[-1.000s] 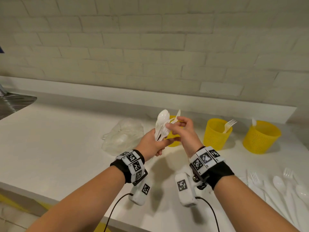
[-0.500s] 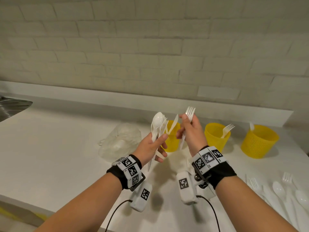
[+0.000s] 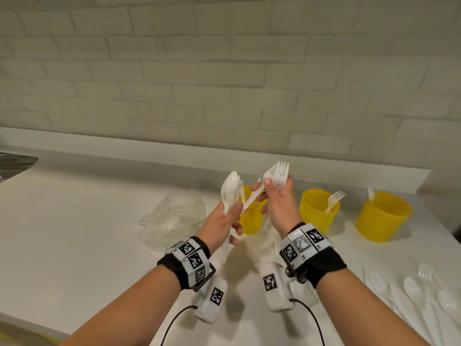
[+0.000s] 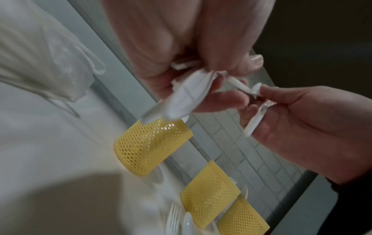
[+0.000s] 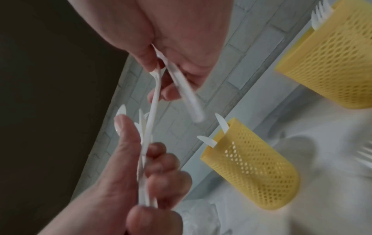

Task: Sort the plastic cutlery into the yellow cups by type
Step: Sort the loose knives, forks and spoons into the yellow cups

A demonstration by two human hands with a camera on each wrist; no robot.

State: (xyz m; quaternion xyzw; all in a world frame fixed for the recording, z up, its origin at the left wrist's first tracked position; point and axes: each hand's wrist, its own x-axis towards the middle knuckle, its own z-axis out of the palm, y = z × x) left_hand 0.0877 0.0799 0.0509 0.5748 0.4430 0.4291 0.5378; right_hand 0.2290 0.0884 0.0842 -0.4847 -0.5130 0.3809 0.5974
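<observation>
My left hand [image 3: 224, 221] grips an upright bundle of white plastic cutlery [image 3: 231, 193], spoon bowls on top, above the counter. My right hand [image 3: 277, 203] pinches white forks [image 3: 277, 172], tines up. One fork's handle [image 5: 153, 108] slants down to the left thumb and into the bundle [image 4: 187, 98]; a second handle [image 5: 187, 95] is blurred. Three yellow mesh cups stand behind. The left cup [image 3: 249, 221] is half hidden by my hands and holds knives [image 5: 221, 123]. The middle cup [image 3: 316, 213] holds a fork. The right cup [image 3: 381, 217] shows one white tip.
A crumpled clear plastic bag [image 3: 174, 218] lies left of the cups. Several loose forks and spoons [image 3: 424, 295] lie on the white counter [image 3: 74, 233] at the right front. A metal sink edge [image 3: 15, 161] is at far left. A brick wall stands behind.
My right hand pulled a fork out of the bundle and lifted it, then came back; it now holds forks with one handle still reaching the left hand's bundle. The head view shifted slightly.
</observation>
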